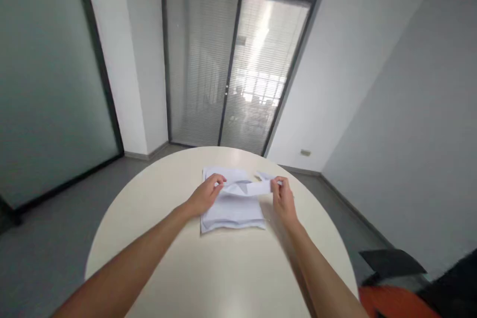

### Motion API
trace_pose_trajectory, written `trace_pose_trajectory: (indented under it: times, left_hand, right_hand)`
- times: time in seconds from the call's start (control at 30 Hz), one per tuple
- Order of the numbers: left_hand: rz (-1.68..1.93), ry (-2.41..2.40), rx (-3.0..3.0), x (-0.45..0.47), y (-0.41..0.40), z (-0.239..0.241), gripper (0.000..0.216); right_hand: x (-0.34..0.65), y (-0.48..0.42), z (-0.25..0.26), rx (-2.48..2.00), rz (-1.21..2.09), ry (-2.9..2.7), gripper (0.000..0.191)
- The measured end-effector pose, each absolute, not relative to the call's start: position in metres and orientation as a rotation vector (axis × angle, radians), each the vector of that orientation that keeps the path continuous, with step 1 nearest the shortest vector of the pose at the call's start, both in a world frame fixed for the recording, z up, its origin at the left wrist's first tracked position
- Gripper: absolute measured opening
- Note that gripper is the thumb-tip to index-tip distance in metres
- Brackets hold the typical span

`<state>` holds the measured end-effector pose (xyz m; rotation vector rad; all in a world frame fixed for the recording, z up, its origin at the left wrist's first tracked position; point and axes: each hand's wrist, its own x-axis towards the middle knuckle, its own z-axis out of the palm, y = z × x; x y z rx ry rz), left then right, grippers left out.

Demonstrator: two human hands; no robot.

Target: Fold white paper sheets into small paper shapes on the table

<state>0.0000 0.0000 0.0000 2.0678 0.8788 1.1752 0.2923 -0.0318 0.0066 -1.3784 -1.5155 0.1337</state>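
Observation:
A folded strip of white paper (258,188) is stretched between my two hands, with a crease or folded point near its middle. My left hand (205,194) pinches its left end between thumb and fingers. Its right end is gripped by my right hand (283,198), fingers curled closed. Beneath the strip, a stack of white paper sheets (234,211) lies on the round table, its edges slightly uneven. Just behind my right hand lies another pointed white paper piece (264,176), partly hidden.
The round cream table (167,243) fills the area before me. At the lower right stands a chair with an orange seat (395,302) and a black armrest (393,262). Beyond the table are a glass door with blinds (201,69) and white walls.

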Motion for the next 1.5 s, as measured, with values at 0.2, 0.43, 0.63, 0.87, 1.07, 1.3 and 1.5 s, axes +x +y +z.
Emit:
trace_pose_trajectory:
  times: [0.2, 0.43, 0.63, 0.87, 1.07, 1.3, 1.5]
  left_hand:
    - [1.253, 0.794, 1.855, 0.006, -0.002, 0.003, 0.026]
    - [1.565, 0.8, 1.465, 0.012, 0.002, 0.007, 0.036]
    - [1.433, 0.756, 1.429, 0.017, -0.013, 0.013, 0.042]
    - [1.274, 0.592, 1.155, 0.026, -0.016, 0.021, 0.077]
    - [1.331, 0.694, 0.954, 0.027, -0.008, 0.018, 0.056]
    - [1.203, 0.58, 0.956, 0.023, -0.006, 0.013, 0.036]
    - [1.298, 0.61, 0.909, 0.023, -0.007, 0.014, 0.029]
  right_hand:
    - [0.294, -0.028, 0.001, -1.259, 0.185, -1.581, 0.031]
    - [0.284, -0.029, 0.01, -1.116, 0.366, -1.364, 0.034]
    - [0.272, -0.035, 0.011, -1.142, 0.514, -1.206, 0.041]
    - [0.27, -0.026, 0.004, -1.11, 0.591, -1.01, 0.043]
    - [0.251, -0.034, 0.01, -0.712, 1.179, -0.874, 0.072]
    - [0.248, -0.042, 0.017, -0.703, 1.163, -0.949, 0.091]
    - [0.254, -0.048, 0.02, -0.942, 0.759, -1.495, 0.028]
